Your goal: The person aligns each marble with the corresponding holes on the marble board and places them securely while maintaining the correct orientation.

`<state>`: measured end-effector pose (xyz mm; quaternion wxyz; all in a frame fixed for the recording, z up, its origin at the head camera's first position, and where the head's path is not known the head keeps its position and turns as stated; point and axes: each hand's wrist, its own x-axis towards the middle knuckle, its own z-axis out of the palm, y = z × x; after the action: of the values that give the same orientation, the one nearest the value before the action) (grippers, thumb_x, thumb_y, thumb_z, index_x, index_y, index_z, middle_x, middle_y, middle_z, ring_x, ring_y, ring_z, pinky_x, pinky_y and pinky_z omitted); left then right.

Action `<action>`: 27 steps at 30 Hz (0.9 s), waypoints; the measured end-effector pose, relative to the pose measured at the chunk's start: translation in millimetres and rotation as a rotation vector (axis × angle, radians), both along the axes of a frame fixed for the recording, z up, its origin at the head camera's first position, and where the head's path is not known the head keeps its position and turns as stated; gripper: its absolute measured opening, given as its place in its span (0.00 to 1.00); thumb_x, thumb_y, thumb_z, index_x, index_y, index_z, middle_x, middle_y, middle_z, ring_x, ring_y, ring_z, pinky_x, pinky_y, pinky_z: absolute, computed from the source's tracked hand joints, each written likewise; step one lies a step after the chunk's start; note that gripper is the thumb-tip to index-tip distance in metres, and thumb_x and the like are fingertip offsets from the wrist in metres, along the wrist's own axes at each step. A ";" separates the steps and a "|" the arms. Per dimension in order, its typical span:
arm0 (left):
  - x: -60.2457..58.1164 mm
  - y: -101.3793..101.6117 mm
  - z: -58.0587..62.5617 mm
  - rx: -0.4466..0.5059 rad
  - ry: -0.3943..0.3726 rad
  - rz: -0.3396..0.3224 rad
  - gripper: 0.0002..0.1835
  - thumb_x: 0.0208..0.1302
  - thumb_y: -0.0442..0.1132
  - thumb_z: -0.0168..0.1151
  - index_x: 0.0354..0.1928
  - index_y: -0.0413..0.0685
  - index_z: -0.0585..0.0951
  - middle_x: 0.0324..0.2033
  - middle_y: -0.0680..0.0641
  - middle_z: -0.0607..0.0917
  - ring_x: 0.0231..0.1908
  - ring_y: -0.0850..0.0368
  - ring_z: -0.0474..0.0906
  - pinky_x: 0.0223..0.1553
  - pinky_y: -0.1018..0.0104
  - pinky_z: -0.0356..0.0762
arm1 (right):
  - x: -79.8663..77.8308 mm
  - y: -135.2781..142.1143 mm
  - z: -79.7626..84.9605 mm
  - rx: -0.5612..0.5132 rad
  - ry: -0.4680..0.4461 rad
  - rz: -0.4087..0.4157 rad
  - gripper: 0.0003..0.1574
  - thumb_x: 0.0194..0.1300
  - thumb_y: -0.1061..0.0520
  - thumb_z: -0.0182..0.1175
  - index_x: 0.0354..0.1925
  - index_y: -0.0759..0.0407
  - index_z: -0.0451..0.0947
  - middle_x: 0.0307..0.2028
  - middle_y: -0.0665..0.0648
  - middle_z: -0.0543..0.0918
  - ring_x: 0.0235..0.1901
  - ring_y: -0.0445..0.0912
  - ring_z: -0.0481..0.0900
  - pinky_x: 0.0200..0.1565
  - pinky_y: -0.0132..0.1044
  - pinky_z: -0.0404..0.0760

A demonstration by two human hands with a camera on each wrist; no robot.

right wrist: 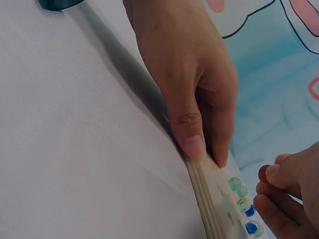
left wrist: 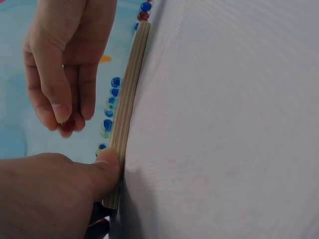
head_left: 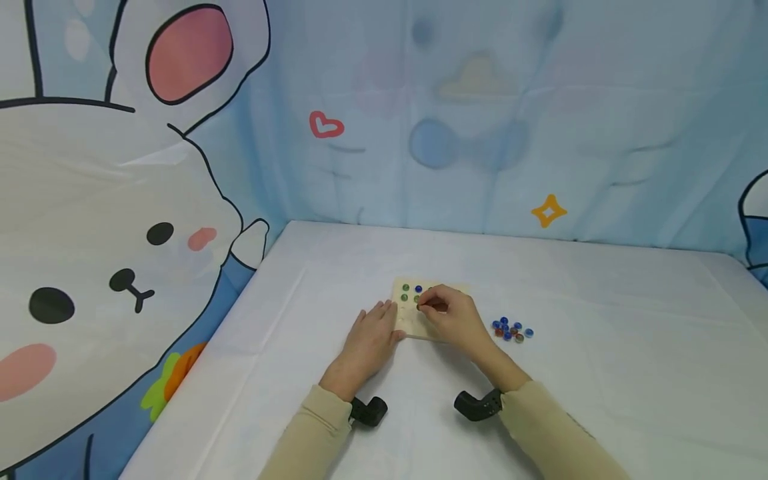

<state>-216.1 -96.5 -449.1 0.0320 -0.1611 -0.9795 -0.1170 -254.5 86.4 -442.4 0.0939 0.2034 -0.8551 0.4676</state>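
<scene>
A pale wooden board [head_left: 411,325] with rows of shallow hollows lies flat on the table; green and blue glass marbles sit in some hollows at its far side. My left hand [head_left: 370,339] rests at the board's near left corner, its thumb [left wrist: 107,167] against the near edge and its fingers fairly straight along the left side. Over the board, my right hand [head_left: 459,321] pinches a dark red marble [right wrist: 263,173] between thumb and fingertips. In the left wrist view this red marble [left wrist: 68,124] shows apart from the board. The right hand hides the board's far right part.
A loose cluster of blue, red and greenish marbles [head_left: 507,330] lies on the white tablecloth [head_left: 624,347] to the right of the board. Black wrist-worn devices [head_left: 478,405] sit below both hands. A printed blue curtain [head_left: 372,187] stands behind the table.
</scene>
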 end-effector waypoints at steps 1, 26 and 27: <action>-0.1 -0.4 0.0 0.008 -0.002 0.000 0.32 0.75 0.50 0.51 0.72 0.38 0.64 0.71 0.39 0.69 0.72 0.45 0.65 0.70 0.44 0.64 | -0.9 -2.8 -1.2 -0.003 0.005 0.006 0.06 0.63 0.68 0.64 0.39 0.61 0.82 0.39 0.58 0.87 0.40 0.49 0.85 0.46 0.40 0.86; -3.8 -3.6 -3.2 -0.086 0.053 0.033 0.37 0.73 0.59 0.52 0.74 0.43 0.63 0.70 0.45 0.72 0.70 0.52 0.68 0.67 0.56 0.70 | -15.1 -36.2 -24.2 0.050 0.101 -0.035 0.05 0.62 0.69 0.64 0.33 0.62 0.82 0.30 0.56 0.85 0.29 0.43 0.78 0.33 0.31 0.78; -3.5 -3.9 -3.0 -0.094 0.055 0.037 0.37 0.73 0.59 0.51 0.74 0.43 0.63 0.70 0.45 0.71 0.70 0.52 0.68 0.67 0.56 0.70 | -15.1 -36.9 -24.3 0.048 0.107 -0.035 0.05 0.61 0.70 0.64 0.33 0.62 0.81 0.30 0.56 0.85 0.29 0.43 0.78 0.32 0.31 0.78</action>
<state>-219.6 -100.4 -452.0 0.0532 -0.1476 -0.9854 -0.0658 -269.5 49.5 -466.7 0.1428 0.2151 -0.8632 0.4339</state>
